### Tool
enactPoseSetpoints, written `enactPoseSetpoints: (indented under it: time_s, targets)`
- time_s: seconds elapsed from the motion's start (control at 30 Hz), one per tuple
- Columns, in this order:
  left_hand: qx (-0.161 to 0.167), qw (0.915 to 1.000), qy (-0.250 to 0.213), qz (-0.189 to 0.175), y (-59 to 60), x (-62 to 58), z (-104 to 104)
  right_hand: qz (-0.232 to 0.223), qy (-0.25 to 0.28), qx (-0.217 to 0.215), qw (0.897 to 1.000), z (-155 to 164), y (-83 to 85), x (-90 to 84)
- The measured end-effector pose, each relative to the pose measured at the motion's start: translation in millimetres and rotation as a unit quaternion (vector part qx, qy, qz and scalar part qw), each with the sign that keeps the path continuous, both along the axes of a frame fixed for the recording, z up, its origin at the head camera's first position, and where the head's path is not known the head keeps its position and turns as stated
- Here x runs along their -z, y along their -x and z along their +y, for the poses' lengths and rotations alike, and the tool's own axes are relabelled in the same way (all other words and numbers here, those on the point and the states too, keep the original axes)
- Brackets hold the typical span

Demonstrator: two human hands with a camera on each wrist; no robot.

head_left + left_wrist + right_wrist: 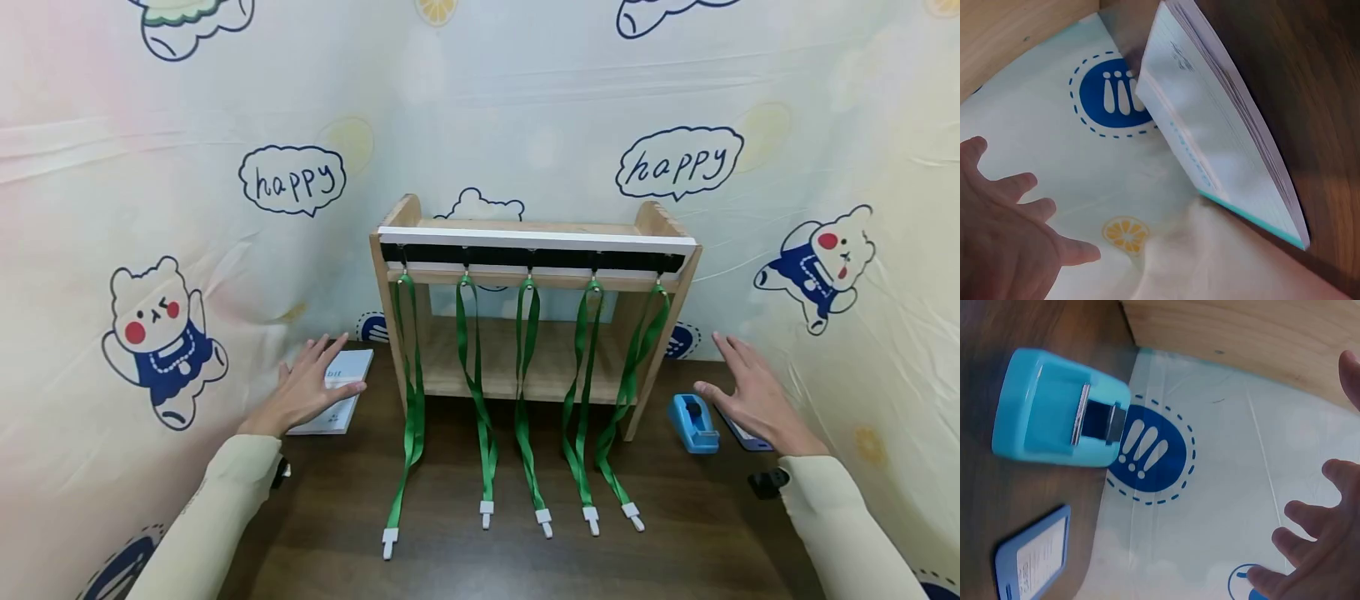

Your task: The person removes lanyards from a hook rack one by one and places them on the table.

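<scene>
My left hand (303, 392) has its fingers spread and holds nothing; in the head view it overlaps a thick pale-covered book (352, 367) on the table. On the other side, my right hand (761, 404) is also spread and holds nothing, near a blue tape dispenser (693, 425). Partly hidden below that hand lies a blue-framed card holder (752, 440), plainer in the right wrist view. Between the hands, several green lanyards (412, 417) hang from a black strip (495, 255) on a wooden shelf (525, 358). Their white clips (390, 540) lie toward the front on the table.
The dark wood table (450, 575) reaches back to a pale printed cloth (525, 100) that hangs behind and at both sides. The shelf's side panels (656, 358) stand upright between the book and the tape dispenser.
</scene>
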State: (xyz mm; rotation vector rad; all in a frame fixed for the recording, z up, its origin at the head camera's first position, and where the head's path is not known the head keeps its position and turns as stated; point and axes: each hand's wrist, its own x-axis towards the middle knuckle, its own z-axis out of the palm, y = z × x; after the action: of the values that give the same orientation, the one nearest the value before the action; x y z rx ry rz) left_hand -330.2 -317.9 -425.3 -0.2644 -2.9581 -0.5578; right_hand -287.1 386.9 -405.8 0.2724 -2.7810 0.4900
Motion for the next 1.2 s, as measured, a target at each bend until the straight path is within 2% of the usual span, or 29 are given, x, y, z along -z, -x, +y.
enactPoseSetpoints:
  time_s: [0.33,0.53,0.63,0.8,0.97,1.2]
  targets:
    - [0.002,0.9994,-0.024,-0.023,2.2,-6.0,15,-0.002,0.063,-0.003,0.998,-7,-3.5,-9.4]
    - [0.006,0.9972,-0.062,-0.042,3.0,-8.7,22,-0.003,0.087,0.004,0.996,-12,-7.3,-12.2]
    - [0.013,0.9959,-0.081,-0.037,3.4,-12.0,25,-0.005,0.112,0.003,0.994,-15,-8.9,-14.0]
    - [0.016,0.9930,-0.115,-0.022,1.1,-21.7,31,-0.007,0.177,-0.007,0.984,-18,-10.3,-17.4]
    - [0.016,0.9897,-0.142,-0.013,-3.2,-30.2,37,-0.030,0.240,-0.006,0.970,-21,-12.4,-21.2]
    - [0.034,0.9754,-0.217,-0.022,-5.7,-37.1,49,-0.054,0.284,-0.011,0.957,-25,-13.7,-27.6]
